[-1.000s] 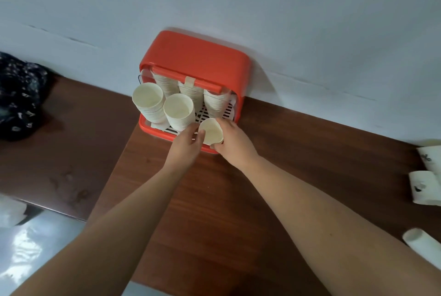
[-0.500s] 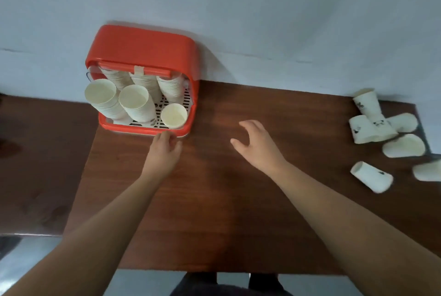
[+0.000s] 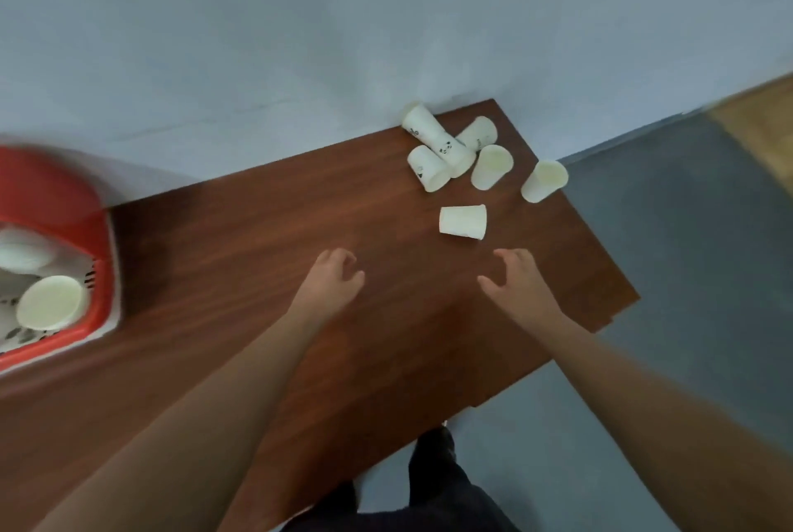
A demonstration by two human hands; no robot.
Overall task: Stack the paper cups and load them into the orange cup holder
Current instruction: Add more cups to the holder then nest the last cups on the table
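The left hand [image 3: 332,280] and right hand [image 3: 517,282] hover empty, fingers loosely curled, so fetching more cups seems the step in hand. A paper cup [image 3: 463,222] lies sideways just beyond and between them; the orange cup holder [image 3: 51,188] sits far left of the left hand. The next move calls for a light grip round that cup.

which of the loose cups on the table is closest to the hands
The lone cup lying on its side just beyond the right hand. It sits apart, while the other cups lie farther back in a cluster.
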